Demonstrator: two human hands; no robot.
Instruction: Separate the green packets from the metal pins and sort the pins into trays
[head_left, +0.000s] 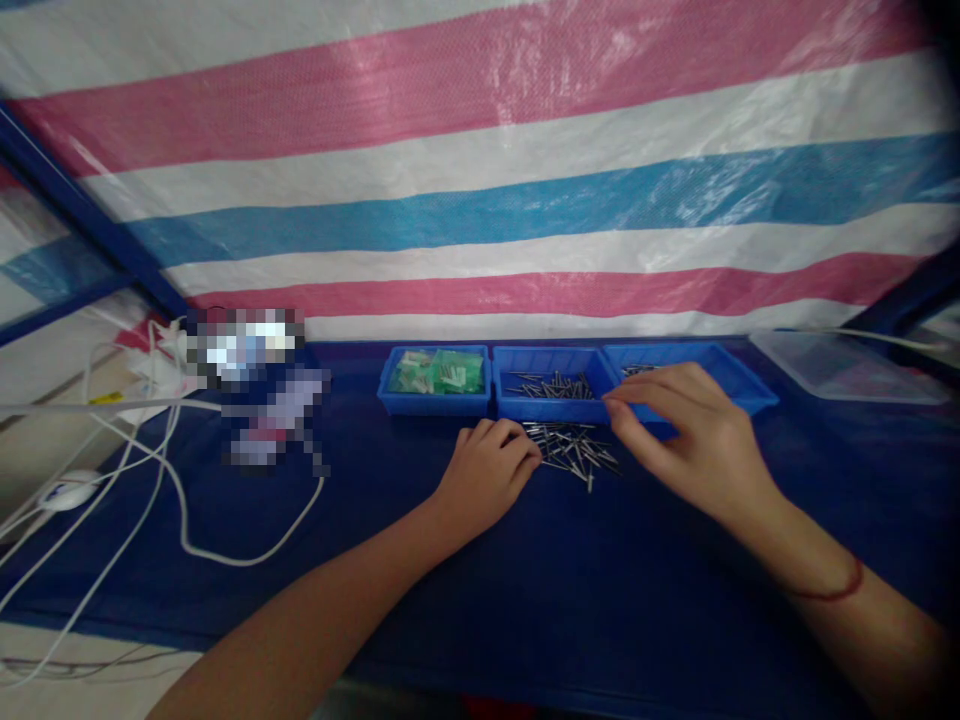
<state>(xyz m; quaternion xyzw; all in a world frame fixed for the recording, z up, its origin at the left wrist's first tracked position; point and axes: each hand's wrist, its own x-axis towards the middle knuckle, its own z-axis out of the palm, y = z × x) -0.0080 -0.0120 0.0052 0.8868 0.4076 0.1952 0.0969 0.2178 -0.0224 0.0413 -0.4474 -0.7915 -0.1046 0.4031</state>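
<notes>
A heap of thin metal pins [574, 450] lies on the blue cloth-covered table [525, 580]. My left hand [487, 475] rests on the cloth at the heap's left edge, fingers curled with the tips touching the pins. My right hand [694, 435] hovers over the heap's right side, fingers pinched together at the front rim of the middle blue tray [551, 385]; what the pinch holds is too small to see. That tray holds more pins. The left blue tray [435, 380] holds green and clear packets. The right blue tray [720, 375] is partly hidden by my right hand.
A clear plastic lid or tray [847, 368] sits at the far right. White cables [180, 500] and a small white switch [67, 490] lie on the left, next to a blurred item [262, 395]. A striped pink, white and blue tarp [480, 170] hangs behind the table.
</notes>
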